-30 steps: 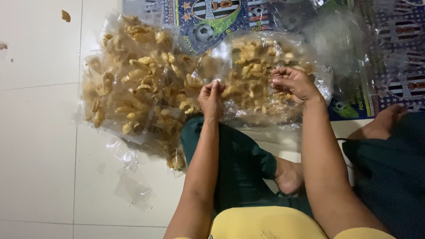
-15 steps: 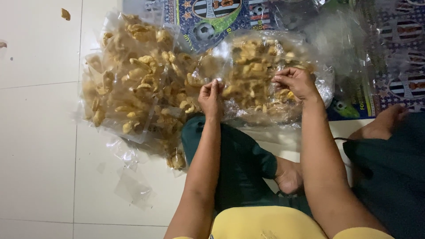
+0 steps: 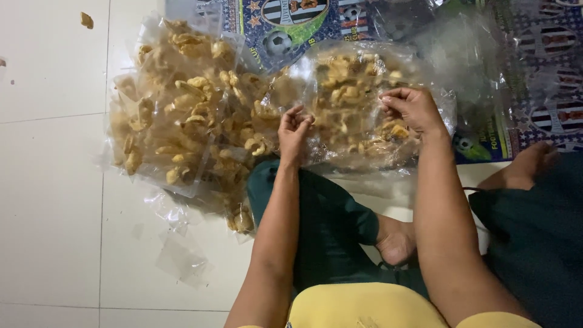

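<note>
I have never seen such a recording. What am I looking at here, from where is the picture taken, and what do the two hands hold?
There is no machine: a person sits on a white tiled floor and wears a camera on the head, looking down. The left hand and the right hand pinch the edges of a clear plastic bag of fried crackers. To the left lies a pile of packed cracker bags. A colourful printed mat lies under the bags, and empty small plastic bags lie nearby.
</note>
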